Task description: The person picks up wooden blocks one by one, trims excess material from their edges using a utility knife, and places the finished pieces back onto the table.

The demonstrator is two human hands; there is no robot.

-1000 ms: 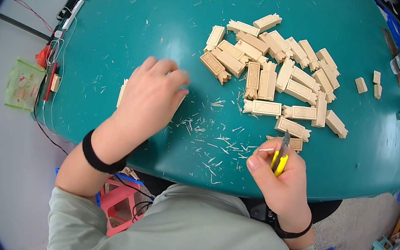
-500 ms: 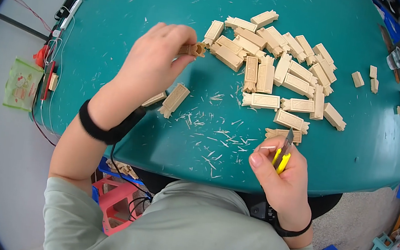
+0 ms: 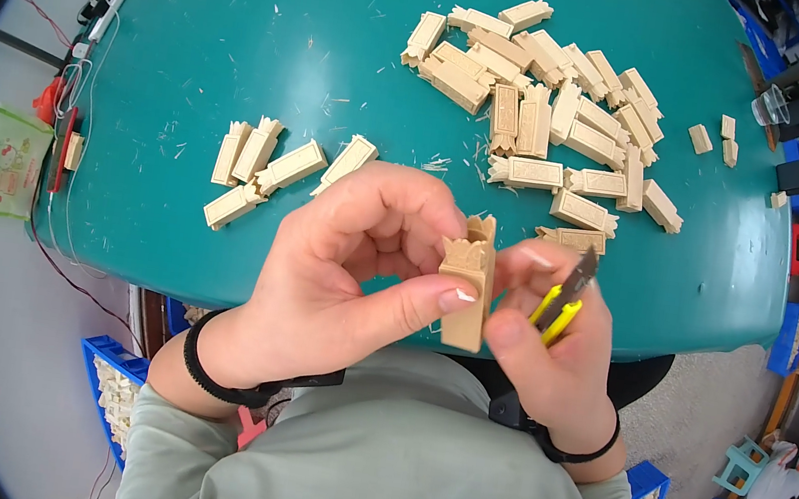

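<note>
My left hand (image 3: 342,267) grips a carved wooden block (image 3: 461,303) near the table's front edge. The block stands upright between thumb and fingers, its jagged, crown-like end up. Close on its right, my right hand (image 3: 562,357) is closed around a utility knife (image 3: 552,315) with yellow sides, its dark blade angled up and away. The right fingertips come near or touch the block's right side; which, I cannot tell. Beyond the left hand lies a small group of similar wooden blocks (image 3: 290,167). Farther right, a larger cluster of wooden blocks (image 3: 534,131) spreads over the table.
The green tabletop (image 3: 346,41) carries pale wood shavings (image 3: 436,164). Small plain wood pieces (image 3: 701,140) lie at the right. A power strip (image 3: 111,8) and cables run along the left edge. Blue bins (image 3: 115,353) of wooden pieces stand below the table.
My left hand has come back toward my body and to the right, bringing a block beside the right hand. Blocks at the left, earlier covered by my arm, now show. The knife stays in my right hand.
</note>
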